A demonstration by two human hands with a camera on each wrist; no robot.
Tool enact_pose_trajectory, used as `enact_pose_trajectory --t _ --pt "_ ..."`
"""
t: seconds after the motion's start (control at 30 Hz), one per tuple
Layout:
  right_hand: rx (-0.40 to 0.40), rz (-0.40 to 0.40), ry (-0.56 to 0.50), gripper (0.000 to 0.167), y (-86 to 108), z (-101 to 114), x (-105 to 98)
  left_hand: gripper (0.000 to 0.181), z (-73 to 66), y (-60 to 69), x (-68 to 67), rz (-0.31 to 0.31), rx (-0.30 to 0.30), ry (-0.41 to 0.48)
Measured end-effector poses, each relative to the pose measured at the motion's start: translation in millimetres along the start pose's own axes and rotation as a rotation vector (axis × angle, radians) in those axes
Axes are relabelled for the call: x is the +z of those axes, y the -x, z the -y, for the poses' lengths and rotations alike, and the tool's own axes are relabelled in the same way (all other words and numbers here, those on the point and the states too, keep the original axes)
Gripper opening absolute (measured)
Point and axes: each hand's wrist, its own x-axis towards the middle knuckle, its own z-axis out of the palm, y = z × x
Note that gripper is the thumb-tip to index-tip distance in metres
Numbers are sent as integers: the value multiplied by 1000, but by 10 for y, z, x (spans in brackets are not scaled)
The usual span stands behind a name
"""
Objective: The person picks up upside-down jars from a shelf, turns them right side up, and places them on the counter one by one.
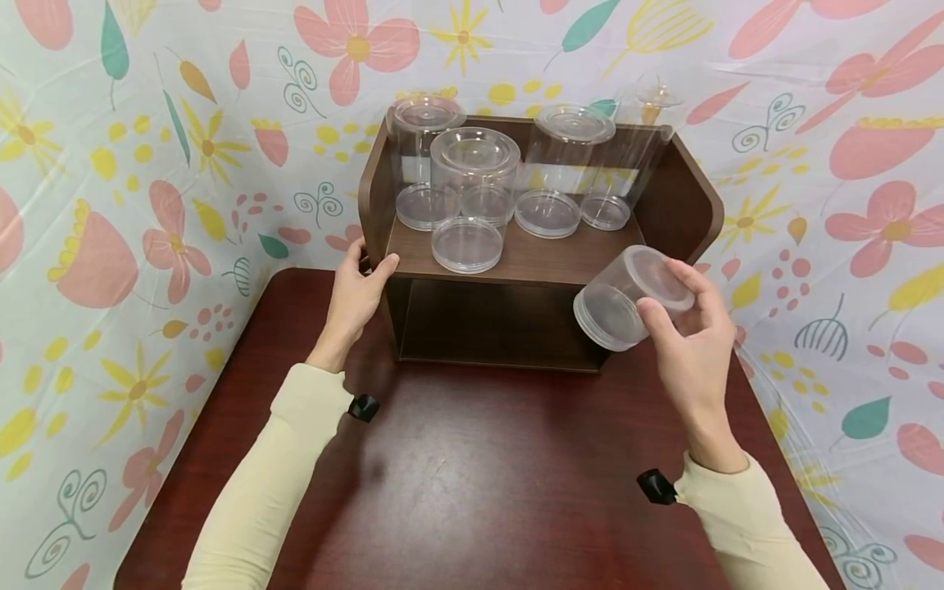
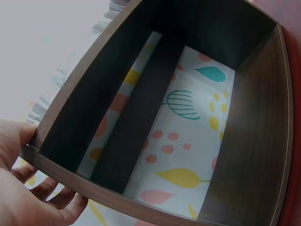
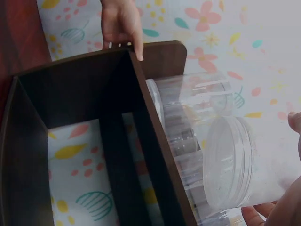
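Note:
A clear plastic jar is tilted in the air at the right front of a dark brown wooden shelf unit. My right hand grips it round the side, thumb toward me. In the right wrist view the jar shows its round end facing the shelf. My left hand holds the left edge of the shelf unit, thumb on top at the upper board; the left wrist view has its fingers curled under the panel. Several clear jars stand on the upper board, including a front one and a back right one.
The shelf unit's lower compartment opens toward me above a reddish-brown table. Walls of flower-patterned cloth stand close behind and beside it. A narrower clear jar is near the right side panel.

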Motion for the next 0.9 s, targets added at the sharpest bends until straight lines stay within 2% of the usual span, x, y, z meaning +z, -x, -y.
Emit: enact_pose_trajectory --t 0.27,0.5,0.6,0.7,0.8,0.9 --pt "36 -39 -45 48 174 -70 -22 54 -23 12 -16 9 8 -12" --pt "44 -45 -71 45 311 -153 -27 62 -81 124 -59 -18 38 -24" --pt "68 -44 -84 45 373 -189 -32 66 -124 200 -76 -58 66 -3" --pt "89 -49 -85 45 428 -215 -35 63 -174 295 -77 -139 104 14" --pt "106 -49 -68 45 476 -239 -31 51 -186 399 -80 -230 136 30" --pt "124 -41 -55 45 520 -261 -23 40 -158 515 -80 -276 149 45"
